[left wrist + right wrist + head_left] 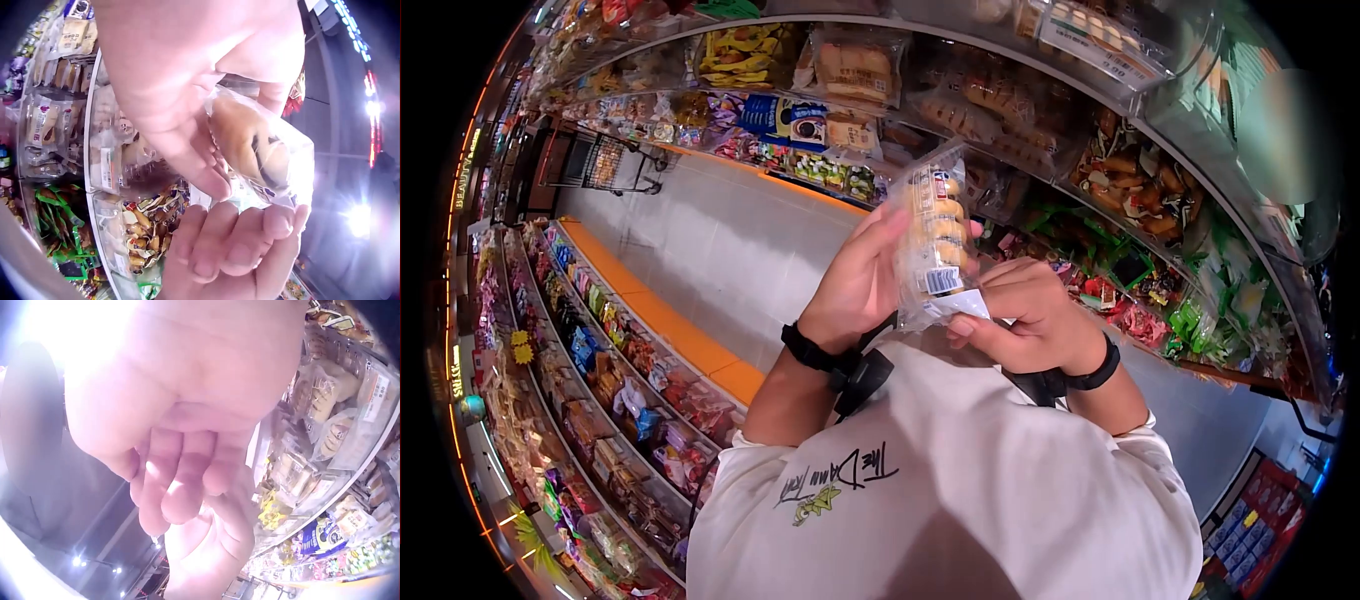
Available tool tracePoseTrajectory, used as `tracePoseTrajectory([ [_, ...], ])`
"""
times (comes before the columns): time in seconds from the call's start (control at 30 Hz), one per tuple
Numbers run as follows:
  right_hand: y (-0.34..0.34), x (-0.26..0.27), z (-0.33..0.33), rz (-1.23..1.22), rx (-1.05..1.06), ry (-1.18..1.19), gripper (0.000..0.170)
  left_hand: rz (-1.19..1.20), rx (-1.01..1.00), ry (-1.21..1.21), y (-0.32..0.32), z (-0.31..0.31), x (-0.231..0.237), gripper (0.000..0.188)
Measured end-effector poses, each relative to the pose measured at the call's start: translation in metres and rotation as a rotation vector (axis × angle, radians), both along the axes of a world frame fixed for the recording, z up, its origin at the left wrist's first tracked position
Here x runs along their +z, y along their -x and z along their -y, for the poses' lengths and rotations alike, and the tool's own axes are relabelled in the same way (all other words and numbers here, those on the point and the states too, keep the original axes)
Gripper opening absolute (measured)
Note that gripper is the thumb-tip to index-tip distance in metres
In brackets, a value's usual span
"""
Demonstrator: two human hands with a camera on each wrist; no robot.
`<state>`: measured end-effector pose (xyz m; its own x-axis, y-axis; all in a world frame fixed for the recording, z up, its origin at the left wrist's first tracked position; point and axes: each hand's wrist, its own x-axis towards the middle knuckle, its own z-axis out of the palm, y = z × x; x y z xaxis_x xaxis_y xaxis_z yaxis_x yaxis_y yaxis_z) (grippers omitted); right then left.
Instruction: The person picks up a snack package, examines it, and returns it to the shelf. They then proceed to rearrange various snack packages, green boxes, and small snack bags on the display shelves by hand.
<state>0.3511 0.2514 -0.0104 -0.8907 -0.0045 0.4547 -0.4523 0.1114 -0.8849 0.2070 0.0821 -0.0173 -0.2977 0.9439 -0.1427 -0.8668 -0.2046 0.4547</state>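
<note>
A clear plastic pack of round golden pastries [941,225], stacked in a row with a barcode label at the lower end, is held tilted in front of the chest. My left hand [865,268] grips it from the left side, fingers behind it and thumb along its edge. With curled fingers and thumb, my right hand [1040,315] pinches the lower end of the wrapper. In the left wrist view, dark filling shows in the nearest pastry [253,147], between the left hand [200,75] above and the right hand [234,250] below. The right wrist view mostly shows the right palm [187,375].
Shelves of packaged breads [855,68] and snacks curve across the top and right. Green-wrapped snacks [1195,325] lie at the right. Another stepped shelf [615,400] runs along the left, beyond the tiled aisle floor [720,225]. A shopping cart [605,163] stands at the far left.
</note>
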Motion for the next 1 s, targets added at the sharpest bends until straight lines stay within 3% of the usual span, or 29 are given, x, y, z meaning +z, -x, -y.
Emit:
tracePoseTrajectory([
  [0.17, -0.008, 0.003, -0.015, 0.064, -0.001, -0.091, 0.014, -0.298, 0.055, 0.101, 0.001, 0.005, 0.005, 0.065],
  [0.27, -0.018, 0.012, -0.033, 0.197, -0.029, -0.165, 0.013, -0.272, 0.132, 0.015, 0.002, 0.006, 0.011, 0.075],
  [0.43, -0.027, 0.016, -0.048, 0.37, -0.091, 0.118, 0.02, -0.345, 0.216, -0.051, 0.008, 0.005, 0.014, 0.077],
  [0.57, -0.019, 0.021, -0.031, 0.392, -0.213, 0.342, 0.018, -0.439, 0.282, -0.044, 0.017, -0.007, 0.001, 0.064],
  [0.67, -0.003, 0.005, -0.011, 0.236, -0.488, 0.362, 0.023, -0.511, 0.354, -0.025, 0.022, -0.016, 0.022, 0.061],
  [0.7, 0.005, 0.012, -0.002, 0.215, -0.595, 0.48, 0.021, -0.555, 0.383, -0.045, 0.028, -0.019, 0.021, 0.059],
  [0.8, 0.016, 0.014, 0.002, -0.217, -0.908, -0.014, 0.017, -0.729, 0.392, -0.014, 0.04, -0.029, 0.033, 0.063],
  [0.83, 0.012, 0.014, 0.005, -0.217, -0.905, -0.009, 0.018, -0.739, 0.37, -0.037, 0.043, -0.031, 0.034, 0.061],
  [0.87, 0.013, 0.02, 0.0, -0.279, -0.908, -0.151, 0.019, -0.763, 0.321, -0.091, 0.048, -0.034, 0.034, 0.061],
  [0.93, 0.024, 0.073, -0.012, -0.389, -0.905, -0.435, 0.022, -0.808, 0.222, -0.193, 0.061, -0.036, 0.032, 0.061],
  [1.0, 0.046, 0.118, -0.022, -0.33, -1.034, -0.695, 0.024, -0.787, 0.125, -0.213, 0.073, -0.038, 0.036, 0.062],
])
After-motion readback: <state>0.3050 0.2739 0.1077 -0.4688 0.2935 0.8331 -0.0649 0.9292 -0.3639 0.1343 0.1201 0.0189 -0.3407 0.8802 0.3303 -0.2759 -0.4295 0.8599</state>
